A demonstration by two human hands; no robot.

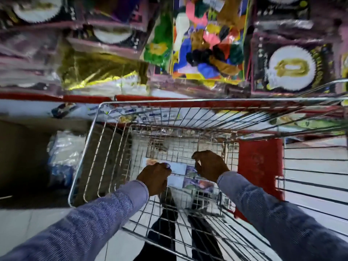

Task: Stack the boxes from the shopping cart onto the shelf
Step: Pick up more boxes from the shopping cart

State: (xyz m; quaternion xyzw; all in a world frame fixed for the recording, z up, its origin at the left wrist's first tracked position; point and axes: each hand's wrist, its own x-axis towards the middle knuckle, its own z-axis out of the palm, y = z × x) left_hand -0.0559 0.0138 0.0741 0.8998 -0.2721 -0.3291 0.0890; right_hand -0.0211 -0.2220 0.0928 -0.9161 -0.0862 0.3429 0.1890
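Deep inside the cart [113,147], a box [180,176] lay flat on the wire floor. It was reached for by both hands: the left hand [155,178] curled at its left edge, perhaps gripping already, the right hand [211,164] half-curled above it, holding nothing. Next, a two-handed lift to the far shelf [47,97] was called for.

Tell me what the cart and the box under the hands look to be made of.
Cart: bare metal wire, shiny chrome-like finish, judging by the thin silvery rods and their glints. Box: probably printed cardboard with a smooth, slightly glossy face showing pictures; blur and the hands covering it leave this uncertain.
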